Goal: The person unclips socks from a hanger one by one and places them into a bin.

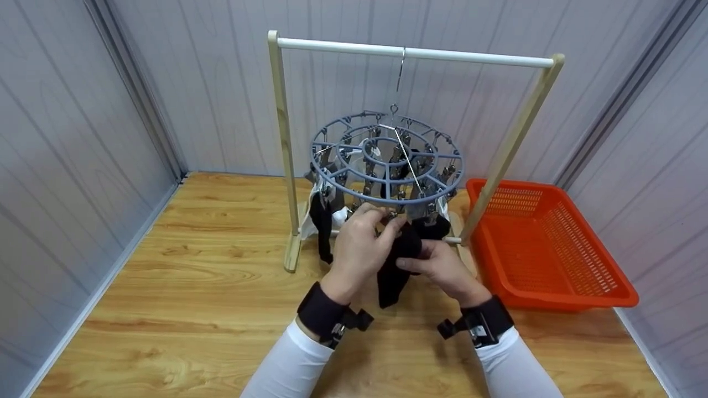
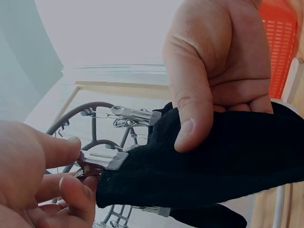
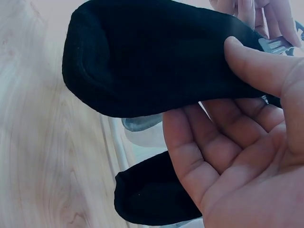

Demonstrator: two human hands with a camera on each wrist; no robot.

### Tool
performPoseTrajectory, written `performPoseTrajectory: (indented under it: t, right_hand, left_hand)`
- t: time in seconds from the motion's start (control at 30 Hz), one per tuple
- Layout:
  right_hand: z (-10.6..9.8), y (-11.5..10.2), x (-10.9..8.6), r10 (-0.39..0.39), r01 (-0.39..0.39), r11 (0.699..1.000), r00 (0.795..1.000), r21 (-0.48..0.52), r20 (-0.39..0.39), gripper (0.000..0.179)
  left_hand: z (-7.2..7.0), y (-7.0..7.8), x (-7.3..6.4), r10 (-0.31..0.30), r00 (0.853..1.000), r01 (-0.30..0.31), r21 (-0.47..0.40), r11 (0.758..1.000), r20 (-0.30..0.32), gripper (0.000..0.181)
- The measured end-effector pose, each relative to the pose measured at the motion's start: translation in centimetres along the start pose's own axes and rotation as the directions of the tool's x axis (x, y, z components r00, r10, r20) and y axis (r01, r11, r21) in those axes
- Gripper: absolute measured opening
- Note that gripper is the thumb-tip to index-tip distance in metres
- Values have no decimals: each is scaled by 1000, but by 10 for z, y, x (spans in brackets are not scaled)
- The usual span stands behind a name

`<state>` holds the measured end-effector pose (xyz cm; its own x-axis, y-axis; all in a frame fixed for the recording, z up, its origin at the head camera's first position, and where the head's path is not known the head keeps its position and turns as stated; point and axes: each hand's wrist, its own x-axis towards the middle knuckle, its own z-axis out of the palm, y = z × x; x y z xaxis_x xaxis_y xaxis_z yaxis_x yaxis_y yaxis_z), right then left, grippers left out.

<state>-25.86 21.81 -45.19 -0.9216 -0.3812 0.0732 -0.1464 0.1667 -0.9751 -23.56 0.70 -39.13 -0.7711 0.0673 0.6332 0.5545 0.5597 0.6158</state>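
A black sock [image 1: 395, 271] hangs at the front of a round grey clip hanger [image 1: 388, 181]. My left hand [image 1: 360, 240] pinches a metal clip [image 2: 105, 160] between thumb and fingers, and the clip's jaws lie over the sock's cuff. A second metal clip [image 2: 135, 116] meets the sock's other upper corner. With thumb on one face and fingers behind, my right hand [image 1: 442, 268] holds the sock just below the cuff. In the right wrist view the toe of the sock [image 3: 142, 57] points left, away from the clips.
The hanger hooks onto a white rod [image 1: 343, 47] of a wooden stand [image 1: 285, 132]. Other socks hang from it, among them a black one [image 1: 321, 224] at left and another [image 1: 431, 226] at right. An orange basket [image 1: 558, 301] stands right of the stand. Walls enclose the floor.
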Motion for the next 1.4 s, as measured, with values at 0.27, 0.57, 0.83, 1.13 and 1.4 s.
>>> performPoseTrajectory:
  t: [0.27, 0.57, 0.83, 1.13, 1.4]
  right_hand:
    - [0, -1, -2, -38, 37, 999, 999, 31, 23, 33]
    - [-1, -1, -1, -48, 48, 999, 999, -3, 9, 33]
    - [-2, -2, -2, -50, 50, 999, 999, -13, 11, 35]
    - [-5, -4, -4, -64, 62, 995, 998, -83, -23, 24]
    - [-22, -13, -9, -92, 92, 981, 996, -168, 8, 17]
  left_hand:
    - [-1, -3, -1, 35, 999, -35, -17, 999, -15, 14]
    - [-3, -4, -1, 59, 998, -60, -32, 998, -34, 12]
    - [-2, -6, -2, 66, 998, -66, -11, 998, -15, 19]
    - [-2, -7, -1, 73, 997, -73, -8, 997, -5, 17]
    - [-1, -8, -2, 96, 995, -96, -9, 995, -22, 25]
